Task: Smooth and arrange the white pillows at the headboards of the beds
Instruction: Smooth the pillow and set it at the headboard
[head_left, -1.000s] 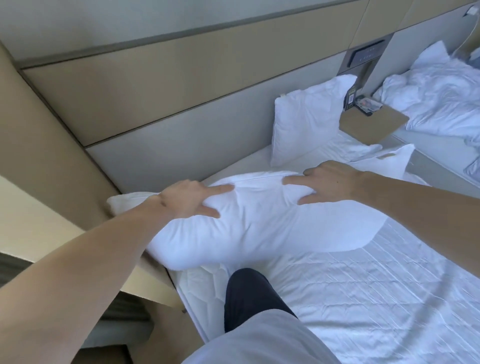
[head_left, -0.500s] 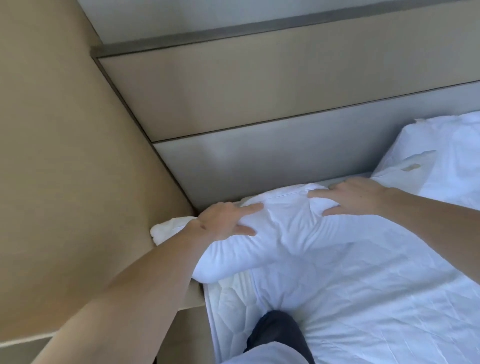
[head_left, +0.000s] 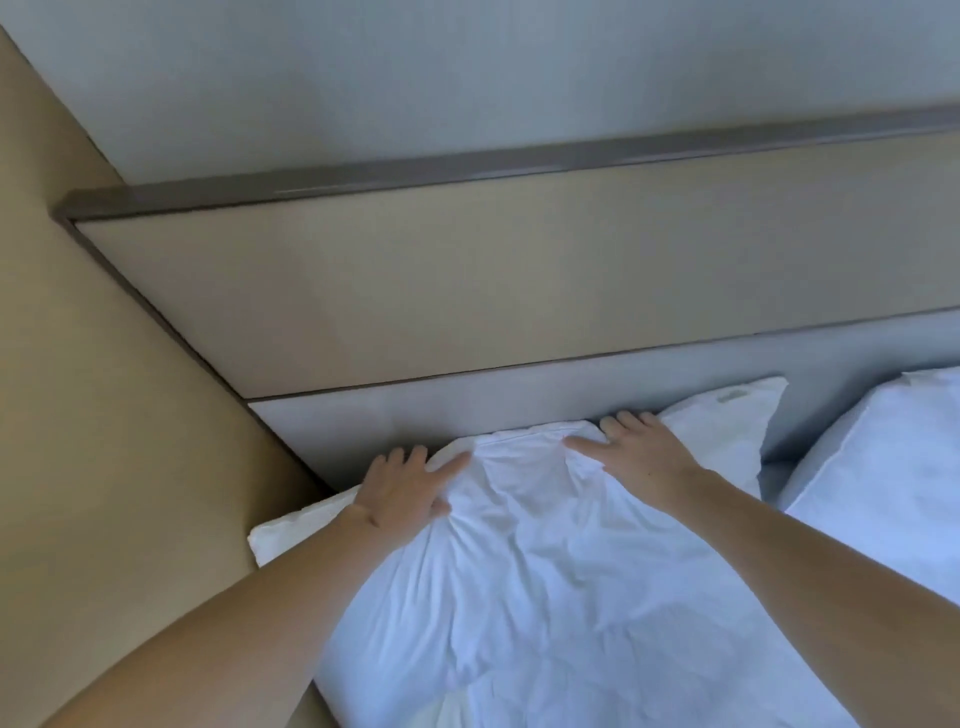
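Observation:
A white pillow (head_left: 524, 561) lies across the head of the bed, its far edge against the grey headboard panel (head_left: 405, 421). My left hand (head_left: 402, 491) presses flat on the pillow's upper left part, fingers spread. My right hand (head_left: 641, 454) presses flat near the pillow's top edge, fingers reaching the headboard. The fabric between the hands is creased. A second white pillow (head_left: 883, 462) leans at the right, partly cut off by the frame.
A beige side wall panel (head_left: 119, 467) closes in the bed on the left. Above the grey panel runs a beige headboard panel (head_left: 467, 291) topped by a dark trim strip (head_left: 467, 171).
The pillow has been pushed back against the headboard and both hands slid toward its far edge. The view moved closer and left; the knee and the far bed are out of frame.

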